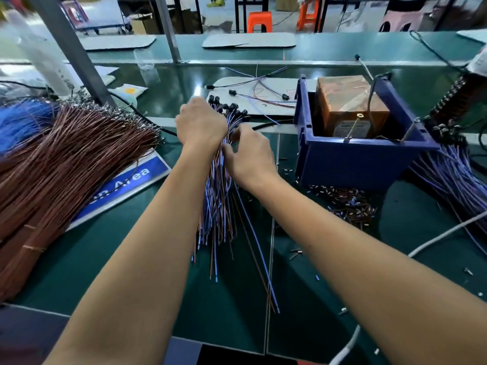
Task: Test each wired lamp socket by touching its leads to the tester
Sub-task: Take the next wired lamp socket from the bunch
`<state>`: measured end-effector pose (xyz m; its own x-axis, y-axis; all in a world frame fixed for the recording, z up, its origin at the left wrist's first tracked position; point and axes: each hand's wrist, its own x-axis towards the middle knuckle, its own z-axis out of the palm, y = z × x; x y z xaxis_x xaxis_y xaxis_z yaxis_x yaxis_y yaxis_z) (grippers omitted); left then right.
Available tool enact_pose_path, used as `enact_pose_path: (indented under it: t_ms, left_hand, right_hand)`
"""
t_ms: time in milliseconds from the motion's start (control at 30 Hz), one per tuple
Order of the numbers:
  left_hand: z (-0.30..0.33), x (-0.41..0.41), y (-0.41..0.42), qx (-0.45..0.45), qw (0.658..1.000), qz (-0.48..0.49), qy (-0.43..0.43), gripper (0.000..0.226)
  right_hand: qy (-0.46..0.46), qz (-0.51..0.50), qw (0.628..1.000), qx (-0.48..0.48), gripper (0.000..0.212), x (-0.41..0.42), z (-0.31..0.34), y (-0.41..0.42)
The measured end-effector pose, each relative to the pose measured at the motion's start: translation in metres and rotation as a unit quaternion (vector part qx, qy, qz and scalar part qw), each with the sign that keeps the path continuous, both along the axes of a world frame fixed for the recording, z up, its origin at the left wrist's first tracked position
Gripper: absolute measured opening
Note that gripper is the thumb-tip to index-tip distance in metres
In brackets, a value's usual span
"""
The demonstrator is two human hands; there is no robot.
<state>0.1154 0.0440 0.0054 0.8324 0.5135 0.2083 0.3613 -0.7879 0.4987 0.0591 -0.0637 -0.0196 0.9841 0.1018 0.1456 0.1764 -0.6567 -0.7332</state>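
My left hand (pixel 200 123) grips a thick bundle of wired lamp sockets (pixel 218 206) just below their black socket heads (pixel 232 109), which fan out above my fist. Blue and brown leads hang from it down toward me. My right hand (pixel 249 154) sits right beside the bundle, its fingers pinching into the leads under the left hand. The tester (pixel 351 104), a brown taped transformer block with metal probe rods, stands inside a blue bin (pixel 350 164) to the right of both hands.
A big heap of brown wires (pixel 66 164) and blue wires (pixel 23 119) lies at the left over a blue sign. Loose sockets (pixel 263 93) rest on a white mat behind. More wired sockets (pixel 448 169) and wire offcuts (pixel 350 204) lie at the right.
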Motion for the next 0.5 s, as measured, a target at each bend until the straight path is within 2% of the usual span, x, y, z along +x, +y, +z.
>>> enact_pose_path:
  t_ms: [67, 133, 167, 267, 333, 367, 433, 500]
  left_hand:
    - [0.009, -0.002, -0.006, -0.198, 0.979, -0.023, -0.049, 0.019]
    - [0.021, -0.011, -0.017, -0.421, 0.9, -0.042, -0.106, 0.016]
    - [0.026, -0.017, -0.021, -0.49, 0.861, -0.036, -0.134, 0.02]
    - [0.047, -0.035, -0.029, -0.605, 0.766, -0.055, -0.211, 0.035]
    - [0.062, -0.046, -0.035, -0.71, 0.652, -0.089, -0.252, 0.04]
    - [0.07, -0.05, -0.037, -0.742, 0.606, -0.107, -0.264, 0.041]
    - [0.081, -0.055, -0.037, -0.77, 0.561, -0.139, -0.271, 0.041]
    - [0.089, -0.058, -0.032, -0.782, 0.539, -0.168, -0.264, 0.038]
  right_hand:
    - [-0.033, 0.016, 0.997, 0.073, 0.022, -0.009, 0.005, 0.001]
    - [-0.01, 0.031, 0.985, 0.169, 0.024, -0.018, 0.012, 0.003]
    - [0.018, 0.033, 0.975, 0.218, 0.024, -0.022, 0.016, 0.003]
    - [0.102, 0.051, 0.928, 0.355, 0.026, -0.032, 0.031, -0.005]
    - [0.138, 0.101, 0.894, 0.413, 0.021, -0.041, 0.038, -0.018]
    - [0.131, 0.125, 0.894, 0.409, 0.015, -0.044, 0.041, -0.027]
    - [0.085, 0.158, 0.913, 0.368, 0.008, -0.049, 0.042, -0.05]
    - [0.024, 0.168, 0.938, 0.302, 0.014, -0.051, 0.047, -0.079]
